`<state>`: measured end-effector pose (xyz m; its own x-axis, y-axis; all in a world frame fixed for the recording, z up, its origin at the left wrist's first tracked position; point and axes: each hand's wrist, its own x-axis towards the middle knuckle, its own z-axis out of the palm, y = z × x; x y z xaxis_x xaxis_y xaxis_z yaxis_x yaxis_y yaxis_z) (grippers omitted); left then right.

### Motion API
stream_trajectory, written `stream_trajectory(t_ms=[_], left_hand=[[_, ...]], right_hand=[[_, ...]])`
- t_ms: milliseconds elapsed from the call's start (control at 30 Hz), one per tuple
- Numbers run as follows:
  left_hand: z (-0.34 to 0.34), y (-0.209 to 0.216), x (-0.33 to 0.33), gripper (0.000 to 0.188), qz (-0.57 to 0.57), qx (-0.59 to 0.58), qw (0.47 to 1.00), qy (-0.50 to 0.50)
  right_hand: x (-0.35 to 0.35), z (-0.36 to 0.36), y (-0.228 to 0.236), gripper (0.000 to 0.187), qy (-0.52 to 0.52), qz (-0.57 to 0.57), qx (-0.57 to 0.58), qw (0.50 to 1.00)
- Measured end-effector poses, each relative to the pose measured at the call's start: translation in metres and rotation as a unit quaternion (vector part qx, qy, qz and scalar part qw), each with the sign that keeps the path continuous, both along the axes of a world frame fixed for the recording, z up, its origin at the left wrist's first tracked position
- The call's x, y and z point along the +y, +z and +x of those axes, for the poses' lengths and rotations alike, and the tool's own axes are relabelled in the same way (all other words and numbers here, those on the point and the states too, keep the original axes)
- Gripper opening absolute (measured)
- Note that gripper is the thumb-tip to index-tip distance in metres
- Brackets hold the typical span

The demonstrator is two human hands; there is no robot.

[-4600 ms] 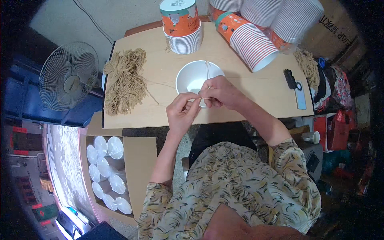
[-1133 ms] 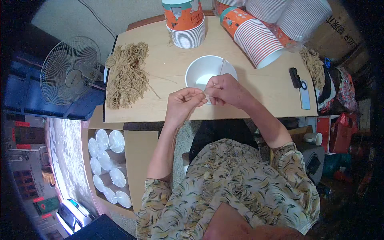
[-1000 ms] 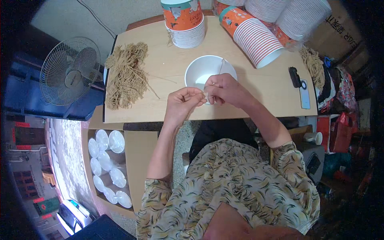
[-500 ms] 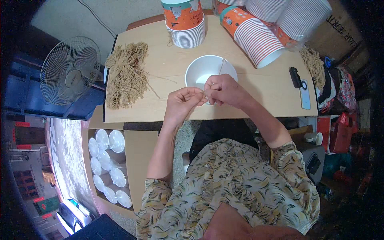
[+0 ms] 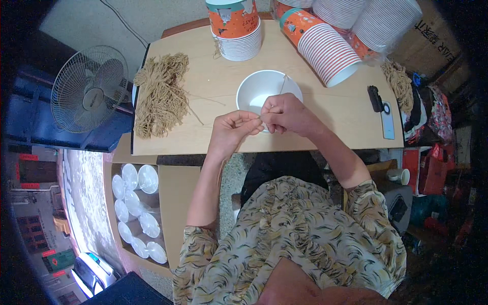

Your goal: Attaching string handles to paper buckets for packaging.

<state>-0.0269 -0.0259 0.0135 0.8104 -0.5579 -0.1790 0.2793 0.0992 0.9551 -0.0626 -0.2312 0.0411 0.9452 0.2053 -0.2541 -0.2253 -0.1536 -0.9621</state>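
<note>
A white paper tub [image 5: 247, 90] stands at the middle of the table's near half. Just over its near rim my left hand [image 5: 227, 133] and my right hand [image 5: 290, 117] meet, thumbs and forefingers pinched together. A thin string [image 5: 283, 84] rises from behind my right hand across the tub's inside. Both hands appear closed on this string, though the fingers cover the pinched part. Left of the hands lies a heap of tan strings [image 5: 161, 96], with a few loose strands trailing toward the tub.
Stacked orange and white tubs [image 5: 235, 43] stand at the back, with a lying stack [image 5: 325, 51] and bagged stacks to the right. A dark clip-like object [image 5: 375, 98] and a phone-like device [image 5: 388, 122] lie rightward. Below left is a carton of clear plastic cups [image 5: 133, 203]; a fan [image 5: 91, 96] stands beyond.
Both hands have shifted very slightly to the right, still pinched together. The tub has also moved a touch rightward.
</note>
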Motion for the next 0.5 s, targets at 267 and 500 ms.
stream_trajectory(t_ms=[267,500], left_hand=[[0.0029,0.0008,0.0009,0.014,0.002,-0.002,1.0,-0.018],[0.0025,0.0018,0.0004,0.011,0.003,-0.006,1.0,-0.016]], right_hand=[[-0.0056,0.0023,-0.0104,0.006,0.026,0.026,-0.012,0.999],[-0.006,0.0025,-0.0081,0.009,0.019,0.034,0.006,0.999]])
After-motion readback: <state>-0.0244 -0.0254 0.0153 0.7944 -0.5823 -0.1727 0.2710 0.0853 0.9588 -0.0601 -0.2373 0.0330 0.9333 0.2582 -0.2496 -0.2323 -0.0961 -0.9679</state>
